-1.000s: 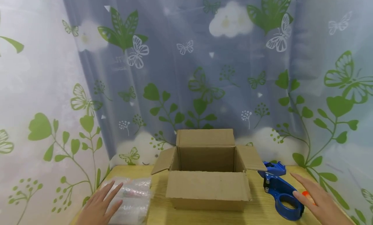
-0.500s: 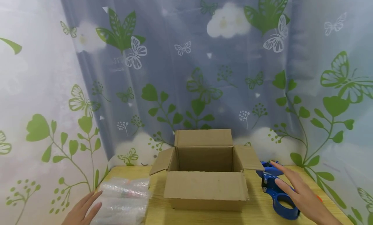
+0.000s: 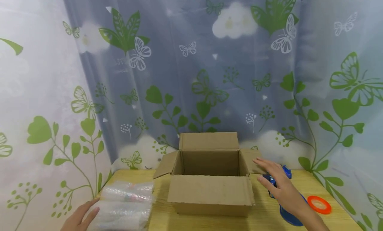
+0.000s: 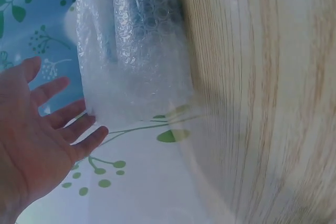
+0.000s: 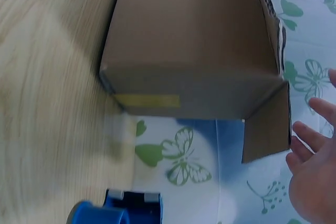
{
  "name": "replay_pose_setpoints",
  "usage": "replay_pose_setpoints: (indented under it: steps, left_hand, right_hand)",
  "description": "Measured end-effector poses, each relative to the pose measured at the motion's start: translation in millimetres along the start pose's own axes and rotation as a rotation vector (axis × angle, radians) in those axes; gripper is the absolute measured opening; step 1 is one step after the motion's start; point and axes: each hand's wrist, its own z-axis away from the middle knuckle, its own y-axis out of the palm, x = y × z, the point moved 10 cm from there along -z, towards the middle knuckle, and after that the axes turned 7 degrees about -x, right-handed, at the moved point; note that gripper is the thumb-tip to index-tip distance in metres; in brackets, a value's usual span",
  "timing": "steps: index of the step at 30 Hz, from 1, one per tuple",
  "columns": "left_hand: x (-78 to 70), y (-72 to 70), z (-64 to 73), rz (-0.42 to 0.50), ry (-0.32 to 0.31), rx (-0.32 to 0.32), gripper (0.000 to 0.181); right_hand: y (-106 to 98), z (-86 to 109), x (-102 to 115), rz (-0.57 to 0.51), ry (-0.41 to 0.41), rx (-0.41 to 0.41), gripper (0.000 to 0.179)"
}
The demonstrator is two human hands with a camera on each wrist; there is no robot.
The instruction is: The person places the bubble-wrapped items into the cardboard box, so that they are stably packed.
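Note:
An open cardboard box (image 3: 210, 191) stands in mid-table with its flaps spread outward. My right hand (image 3: 282, 187) hovers by the box's right flap (image 3: 248, 160), fingers extended; the right wrist view shows the fingertips close beside this flap (image 5: 269, 127), but whether they touch is unclear. Beneath the hand, a blue tape dispenser (image 3: 288, 217) is partly hidden. On the left lie several clear bubble-wrapped bundles (image 3: 125, 204), their contents hard to make out. My left hand (image 3: 79, 217) is at their left edge, fingers loosely spread and holding nothing, as the left wrist view confirms.
An orange ring (image 3: 319, 204) lies at the right side of the table. Another blue item (image 3: 286, 171) sits behind the tape dispenser, mostly covered by the right hand. A patterned curtain (image 3: 167, 74) surrounds the wooden table (image 3: 161, 197) at the back and sides.
My right hand has moved left from beyond the blue tape dispenser to the box's right flap, uncovering the orange ring. My left hand has drawn left and down, off the bubble-wrapped bundles.

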Motion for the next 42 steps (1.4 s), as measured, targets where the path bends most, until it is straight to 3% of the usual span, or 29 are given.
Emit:
replay_pose_setpoints:
  steps: [6,8,11,14,17,21,26,33,36,40,42]
  left_hand:
    - [26.0,16.1,0.3,0.15,-0.267,0.233,0.067]
    - [33.4,20.8,1.9,0.194,-0.345,0.272,0.075]
    - [38.5,25.1,1.8,0.226,-0.391,0.297,0.08]
    - [36.4,26.3,-1.3,0.22,-0.357,0.3,0.076]
    - [27.9,25.6,-6.0,0.183,-0.267,0.291,0.069]
    - [17.3,25.9,-10.1,0.149,-0.199,0.288,0.067]
    - [11.4,27.9,-11.0,0.158,-0.194,0.298,0.067]
    - [14.2,34.1,-13.0,0.131,-0.199,0.336,0.068]
    - [11.2,34.9,-14.1,0.141,-0.148,0.337,0.065]
    - [5.8,34.7,-15.8,0.115,-0.049,0.319,0.06]
    - [5.5,35.2,-16.0,0.097,-0.03,0.319,0.061]
  right_hand:
    - [21,-7.3,-1,0.011,0.047,0.035,0.047]
    - [25,-8.8,0,0.012,0.057,0.03,0.046]
    - [31,-9.8,-1,0.016,0.082,0.025,0.047]
    - [36,-9.6,-1,0.034,0.096,0.016,0.049]
    - [39,-9.0,-2,0.063,0.088,-0.014,0.048]
    - [41,-7.7,-3,0.114,0.056,-0.06,0.044]
    - [43,-6.1,-4,0.117,0.058,-0.078,0.042]
    - [47,-6.1,0,0.083,0.053,-0.112,0.041]
    - [48,-5.3,-2,0.068,0.063,-0.126,0.043]
    - [51,-2.4,-9,0.031,0.134,-0.112,0.051]
    - [52,-1.7,-11,0.007,0.168,-0.103,0.055]
